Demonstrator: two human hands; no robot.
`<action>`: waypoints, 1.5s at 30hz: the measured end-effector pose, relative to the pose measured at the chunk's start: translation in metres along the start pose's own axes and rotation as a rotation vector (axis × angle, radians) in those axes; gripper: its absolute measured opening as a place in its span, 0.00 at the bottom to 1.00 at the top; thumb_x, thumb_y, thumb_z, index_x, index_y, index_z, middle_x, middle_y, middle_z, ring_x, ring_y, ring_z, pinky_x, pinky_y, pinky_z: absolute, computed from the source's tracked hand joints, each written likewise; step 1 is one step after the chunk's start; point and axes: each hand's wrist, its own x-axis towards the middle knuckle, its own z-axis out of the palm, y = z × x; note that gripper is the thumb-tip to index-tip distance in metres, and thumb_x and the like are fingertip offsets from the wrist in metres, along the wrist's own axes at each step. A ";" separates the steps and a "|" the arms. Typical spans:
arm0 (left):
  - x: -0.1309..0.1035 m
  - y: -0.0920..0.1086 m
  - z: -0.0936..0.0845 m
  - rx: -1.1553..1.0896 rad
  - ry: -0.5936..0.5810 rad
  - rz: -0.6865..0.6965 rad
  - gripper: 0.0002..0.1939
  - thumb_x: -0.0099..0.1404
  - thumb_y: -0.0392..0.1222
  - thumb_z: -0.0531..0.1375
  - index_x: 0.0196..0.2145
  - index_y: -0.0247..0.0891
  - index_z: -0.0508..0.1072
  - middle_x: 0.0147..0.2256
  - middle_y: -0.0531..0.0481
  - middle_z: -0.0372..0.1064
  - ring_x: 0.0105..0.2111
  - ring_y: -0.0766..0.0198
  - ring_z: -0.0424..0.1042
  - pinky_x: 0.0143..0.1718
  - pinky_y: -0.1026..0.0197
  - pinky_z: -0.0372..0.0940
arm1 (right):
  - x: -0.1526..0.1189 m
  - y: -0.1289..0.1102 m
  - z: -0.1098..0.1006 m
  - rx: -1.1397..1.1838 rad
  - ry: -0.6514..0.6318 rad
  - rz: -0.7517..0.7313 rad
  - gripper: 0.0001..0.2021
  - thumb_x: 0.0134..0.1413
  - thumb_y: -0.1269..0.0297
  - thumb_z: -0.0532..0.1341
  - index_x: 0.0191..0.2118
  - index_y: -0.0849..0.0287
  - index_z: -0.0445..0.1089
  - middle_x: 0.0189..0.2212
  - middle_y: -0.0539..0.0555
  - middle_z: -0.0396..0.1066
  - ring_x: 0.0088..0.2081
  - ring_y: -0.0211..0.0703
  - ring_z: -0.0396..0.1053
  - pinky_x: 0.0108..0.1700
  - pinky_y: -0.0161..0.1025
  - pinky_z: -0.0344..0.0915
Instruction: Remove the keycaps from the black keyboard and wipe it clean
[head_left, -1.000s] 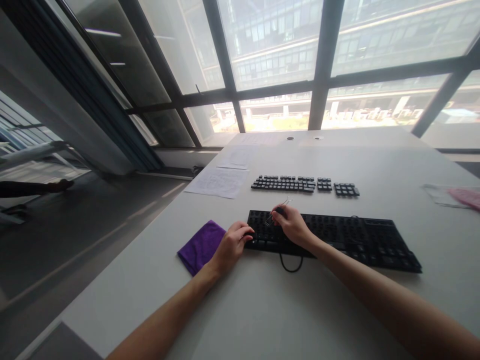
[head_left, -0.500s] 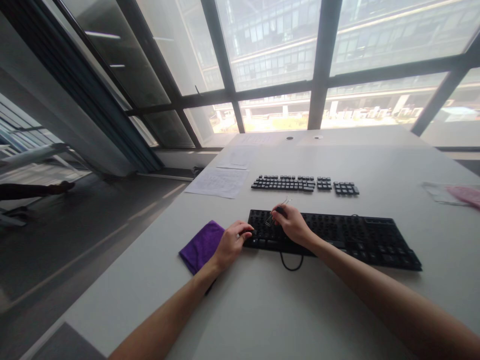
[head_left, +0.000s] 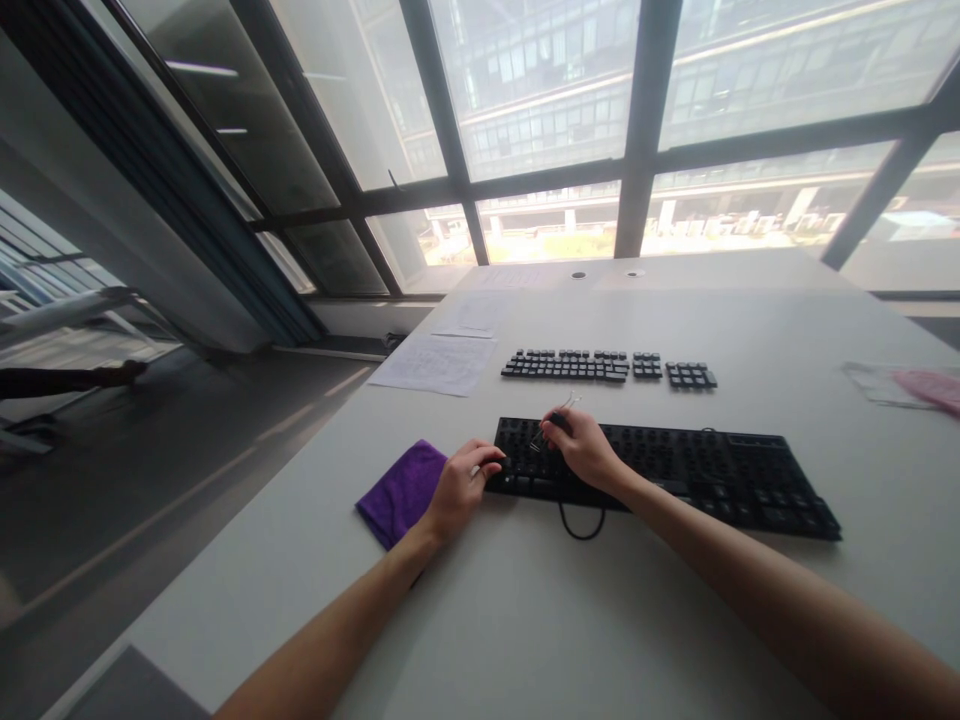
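Note:
A black keyboard (head_left: 645,470) lies on the white table, with many of its keycaps off. My left hand (head_left: 466,482) is closed at its left end, fingertips pinched at the lower left corner; what they grip is too small to make out. Over the keyboard's left part, my right hand (head_left: 577,445) is closed round a small wire tool with a dark handle (head_left: 558,420). Loose keycaps stand in rows behind the keyboard, in a large block (head_left: 564,366), a small block (head_left: 646,366) and a number block (head_left: 691,376).
A folded purple cloth (head_left: 401,492) lies left of my left hand. Paper sheets (head_left: 435,364) are at the table's left edge. A pink item in a clear bag (head_left: 926,388) is at the right. A cable loop (head_left: 582,536) sticks out in front of the keyboard.

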 end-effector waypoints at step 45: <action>0.124 -0.060 -0.009 -0.147 0.058 -0.262 0.16 0.52 0.48 0.71 0.35 0.35 0.81 0.33 0.44 0.79 0.33 0.57 0.77 0.38 0.58 0.70 | -0.008 -0.008 0.003 -0.019 -0.071 -0.097 0.07 0.60 0.65 0.58 0.37 0.60 0.73 0.25 0.50 0.70 0.28 0.39 0.66 0.34 0.35 0.62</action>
